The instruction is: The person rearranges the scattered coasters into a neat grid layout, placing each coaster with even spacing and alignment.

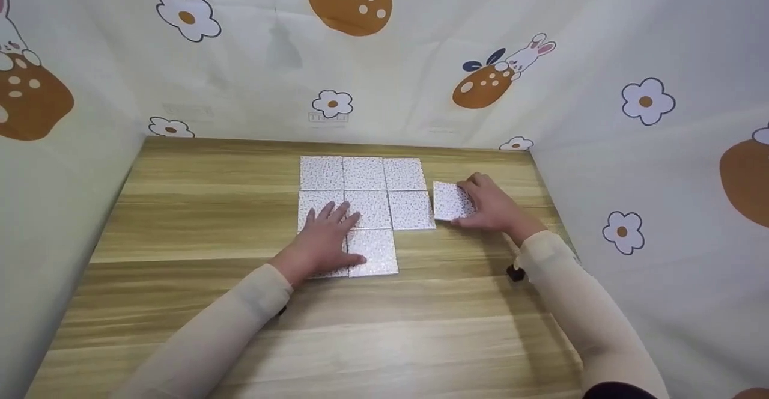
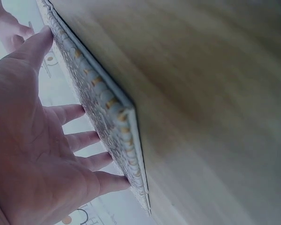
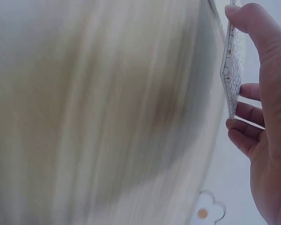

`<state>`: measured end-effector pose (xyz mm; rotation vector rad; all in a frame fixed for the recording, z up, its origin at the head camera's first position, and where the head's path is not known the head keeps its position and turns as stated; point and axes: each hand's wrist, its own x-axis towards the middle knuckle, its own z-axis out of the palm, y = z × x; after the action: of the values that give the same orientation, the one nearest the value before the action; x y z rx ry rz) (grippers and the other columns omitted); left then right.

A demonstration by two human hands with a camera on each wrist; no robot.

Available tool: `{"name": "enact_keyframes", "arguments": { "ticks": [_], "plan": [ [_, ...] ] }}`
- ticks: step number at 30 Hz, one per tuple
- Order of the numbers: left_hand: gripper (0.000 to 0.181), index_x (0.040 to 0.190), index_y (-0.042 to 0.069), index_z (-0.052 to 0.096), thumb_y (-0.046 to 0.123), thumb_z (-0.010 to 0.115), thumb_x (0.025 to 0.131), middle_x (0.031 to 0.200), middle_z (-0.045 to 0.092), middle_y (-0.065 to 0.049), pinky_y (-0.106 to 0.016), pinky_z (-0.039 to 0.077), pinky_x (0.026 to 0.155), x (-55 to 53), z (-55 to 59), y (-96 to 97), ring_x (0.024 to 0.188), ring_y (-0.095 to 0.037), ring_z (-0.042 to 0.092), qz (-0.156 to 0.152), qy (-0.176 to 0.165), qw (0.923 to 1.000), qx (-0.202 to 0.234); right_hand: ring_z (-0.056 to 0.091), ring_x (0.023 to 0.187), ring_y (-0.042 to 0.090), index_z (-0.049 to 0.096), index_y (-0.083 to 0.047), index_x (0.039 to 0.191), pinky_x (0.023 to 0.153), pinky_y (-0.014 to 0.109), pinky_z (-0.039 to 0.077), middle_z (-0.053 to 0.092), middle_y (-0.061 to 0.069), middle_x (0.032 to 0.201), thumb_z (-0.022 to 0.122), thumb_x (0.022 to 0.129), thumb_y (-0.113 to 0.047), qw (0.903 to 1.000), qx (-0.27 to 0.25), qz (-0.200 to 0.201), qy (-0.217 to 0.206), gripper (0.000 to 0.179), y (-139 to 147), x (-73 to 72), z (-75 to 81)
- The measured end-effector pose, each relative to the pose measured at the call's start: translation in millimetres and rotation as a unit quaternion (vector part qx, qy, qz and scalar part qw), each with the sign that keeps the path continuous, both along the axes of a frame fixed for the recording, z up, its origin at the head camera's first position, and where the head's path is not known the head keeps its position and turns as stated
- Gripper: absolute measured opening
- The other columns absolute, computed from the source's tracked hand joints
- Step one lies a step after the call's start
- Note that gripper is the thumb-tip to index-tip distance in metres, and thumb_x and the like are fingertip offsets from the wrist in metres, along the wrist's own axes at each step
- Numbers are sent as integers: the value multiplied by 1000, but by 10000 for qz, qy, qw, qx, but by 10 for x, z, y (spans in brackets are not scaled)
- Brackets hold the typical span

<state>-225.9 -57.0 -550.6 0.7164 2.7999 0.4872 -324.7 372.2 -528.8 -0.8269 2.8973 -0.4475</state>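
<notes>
Several square white speckled tiles [image 1: 364,173] lie edge to edge in a block on the wooden table. My left hand [image 1: 324,240] rests on the left and lower tiles with its fingers spread, partly covering them. In the left wrist view, the fingertips touch the tiles' speckled face, seen almost edge-on. To the right of the block, my right hand [image 1: 489,207] grips a separate speckled tile [image 1: 449,201] between thumb and fingers. The right wrist view shows this tile [image 3: 231,77] side-on, held by its edges, with the wooden surface blurred beside it.
A pale cloth [image 1: 240,80] printed with flowers, oranges and rabbits hangs behind the wooden table [image 1: 198,219] and along both sides. Small dark objects [image 1: 515,273] show at the wrists. The table's bare wood stretches left of and in front of the tiles.
</notes>
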Motion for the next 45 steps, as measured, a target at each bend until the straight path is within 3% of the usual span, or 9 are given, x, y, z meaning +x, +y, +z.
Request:
{"name": "enact_keyframes", "arguments": {
  "ticks": [12, 25, 39, 45],
  "plan": [
    [104, 172, 12, 40, 70, 77, 94, 181, 25, -20, -79, 16, 128, -11, -2, -1, 165, -52, 21, 6, 18, 10000, -36, 53, 119, 30, 57, 3, 156, 101, 48, 56, 55, 17, 135, 92, 78, -58, 9983, 34, 583, 46, 105, -390, 455, 23],
    [103, 172, 11, 41, 69, 77, 94, 180, 26, -21, -79, 18, 128, -12, 0, 12, 164, -52, 22, -3, 29, 10000, -38, 57, 119, 27, 53, 0, 161, 105, 47, 57, 56, 15, 141, 90, 79, -63, 9952, 168, 963, 100, 109, -633, 811, -22],
    [103, 171, 11, 41, 69, 78, 94, 180, 26, -21, -80, 18, 127, 0, 4, 3, 164, -53, 23, 9, 44, 10000, -15, 57, 119, 27, 53, 0, 161, 107, 47, 56, 56, 17, 139, 87, 80, -66, 9938, 267, 1058, 200, 110, -696, 870, -89],
    [103, 171, 11, 42, 68, 78, 94, 180, 26, -22, -80, 18, 127, 0, 8, 11, 164, -53, 21, 6, 8, 10000, -4, 56, 124, 29, 51, -2, 163, 112, 47, 53, 55, 15, 141, 87, 82, -66, 9933, 537, 1014, 99, 109, -709, 896, -106]
  ]
}}
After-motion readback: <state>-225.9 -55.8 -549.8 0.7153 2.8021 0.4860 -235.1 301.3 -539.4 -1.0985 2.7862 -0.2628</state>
